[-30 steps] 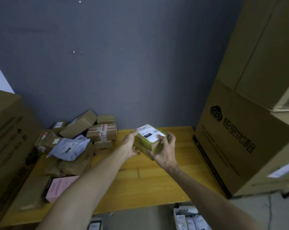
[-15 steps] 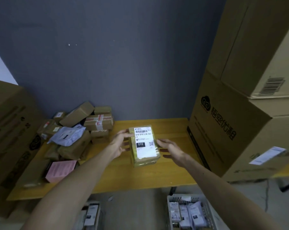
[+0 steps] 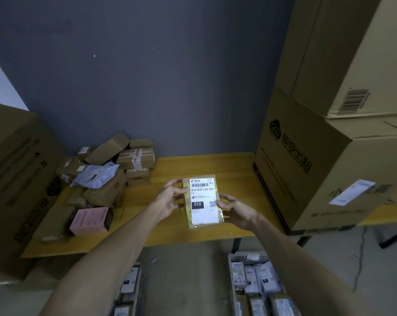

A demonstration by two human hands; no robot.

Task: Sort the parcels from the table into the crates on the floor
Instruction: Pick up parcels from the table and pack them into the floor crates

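Right now you hold the parcel (image 3: 202, 201) between both hands at the centre of the frame, label up, over the near half of the table (image 3: 215, 163); whether it touches the tabletop cannot be told. Your left hand (image 3: 170, 201) curls its fingers round the parcel's left edge. Your right hand (image 3: 236, 210) grips the right edge, thumb by the label. A pile (image 3: 110, 169) of parcels fills the table's left end, with a pink box (image 3: 90, 221) nearer you. At the bottom of the frame, the left crate (image 3: 140, 281) and right crate (image 3: 236, 256) hold packets.
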